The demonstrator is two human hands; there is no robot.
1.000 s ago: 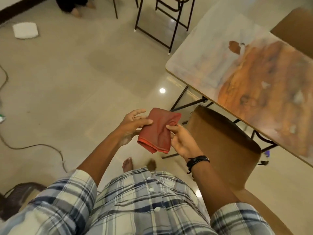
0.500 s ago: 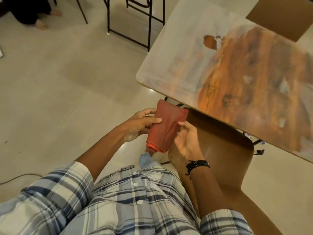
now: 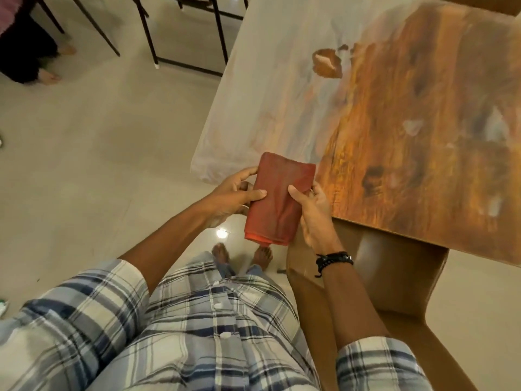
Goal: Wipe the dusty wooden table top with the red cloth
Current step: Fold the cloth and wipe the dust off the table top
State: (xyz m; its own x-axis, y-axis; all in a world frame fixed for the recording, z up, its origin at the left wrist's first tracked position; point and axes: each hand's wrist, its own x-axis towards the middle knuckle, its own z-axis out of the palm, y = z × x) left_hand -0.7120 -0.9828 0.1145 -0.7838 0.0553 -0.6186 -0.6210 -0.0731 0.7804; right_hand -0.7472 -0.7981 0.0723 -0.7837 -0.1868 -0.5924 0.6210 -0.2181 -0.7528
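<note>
Red and folded into a narrow pad several layers thick, the cloth (image 3: pixel 277 198) is held in the air between both hands, at the near corner of the table top (image 3: pixel 394 122). Its far end overlaps the table's edge in view, but whether it touches the wood I cannot tell.

The left hand (image 3: pixel 234 198) pinches the cloth's left side, thumb laid across the top and fingers curled underneath. The right hand (image 3: pixel 313 215) grips the right side the same way, thumb tip on the upper face and the other fingers out of sight behind.

The cloth looks light, limp and a little fuzzy. It should sag or unfold if held by one corner, so it is likely best handled flat under a spread palm, with the folded edges tucked in and the thick middle pressed to the surface. Nothing about it looks fragile or slippery.

The table top is pale grey with dust on its left part, while orange-brown wood grain shows on the right, broken by a few pale patches. No wiping stroke is under way yet.

A brown chair (image 3: pixel 394 277) sits tucked below the near edge, just beside the right forearm, which wears a dark wristband (image 3: pixel 334 259). Beneath everything is a pale tiled floor (image 3: pixel 98 150).
</note>
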